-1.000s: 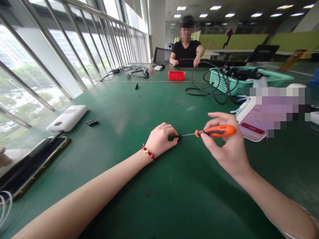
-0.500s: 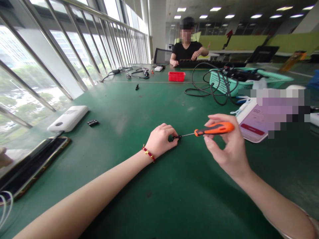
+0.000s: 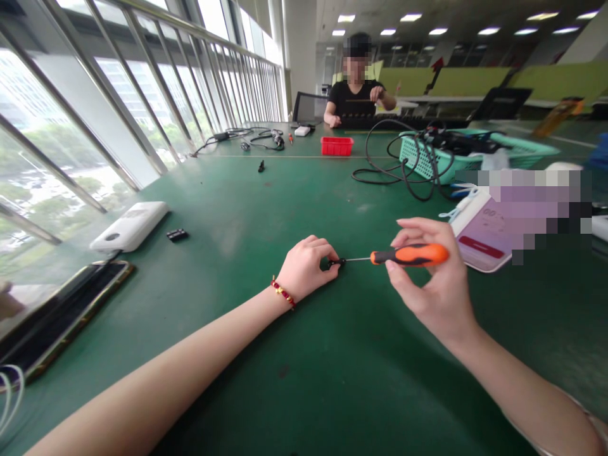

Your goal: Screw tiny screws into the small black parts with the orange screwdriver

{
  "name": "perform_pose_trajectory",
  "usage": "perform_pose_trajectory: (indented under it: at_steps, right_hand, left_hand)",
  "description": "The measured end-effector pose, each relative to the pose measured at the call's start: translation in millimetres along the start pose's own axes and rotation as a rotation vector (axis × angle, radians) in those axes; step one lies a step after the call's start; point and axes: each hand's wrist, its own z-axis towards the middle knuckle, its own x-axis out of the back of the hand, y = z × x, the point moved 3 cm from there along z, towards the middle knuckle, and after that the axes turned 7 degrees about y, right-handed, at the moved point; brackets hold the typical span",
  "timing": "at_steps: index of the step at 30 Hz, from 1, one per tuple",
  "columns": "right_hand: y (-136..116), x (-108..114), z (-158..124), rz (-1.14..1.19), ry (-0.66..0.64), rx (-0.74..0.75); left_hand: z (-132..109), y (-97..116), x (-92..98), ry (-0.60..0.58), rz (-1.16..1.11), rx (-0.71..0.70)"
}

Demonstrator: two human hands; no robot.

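Note:
My left hand [image 3: 308, 266] rests on the green tabletop [image 3: 304, 354], thumb and fingers pinched around a small black part [image 3: 337, 262]. Most of that part is hidden by the fingers, and its kind is too small to make out. In my right hand [image 3: 437, 285] is a screwdriver [image 3: 411, 255] with an orange and dark grey handle, gripped between thumb and fingers. Its thin metal shaft points left and lies nearly level, the tip meeting the black part. A beaded red and gold bracelet circles my left wrist.
At left lie a white power bank [image 3: 130, 226], a phone [image 3: 66, 310] and a black block [image 3: 177, 235]. A red bin [image 3: 337, 146] stands farther back. To the right are a teal basket [image 3: 418, 158] with black cables and a purple-screened device [image 3: 498, 221]. Another person [image 3: 356, 95] sits opposite.
The screwdriver's handle has rolled in my right hand and dropped slightly, leaving the shaft more level. My left hand stays put. The person opposite has moved a raised hand.

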Motion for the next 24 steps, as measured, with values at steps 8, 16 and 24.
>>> perform_pose_trajectory:
  at_steps: [8,16,24]
  right_hand:
    - [-5.7,-4.1,-3.3,-0.083,-0.161,-0.069]
    - [-5.8,-1.9,-2.9,0.003,-0.018,-0.02]
    - [-5.3,-3.9,-5.3,-0.052,-0.096,-0.059]
  left_hand:
    - [0.3,-0.6,-0.5,0.002,-0.005,0.005]
    - [0.4,-0.6,-0.2,-0.001,-0.008,0.003]
    - [0.1,-1.5,-1.1,-0.002,-0.017,-0.003]
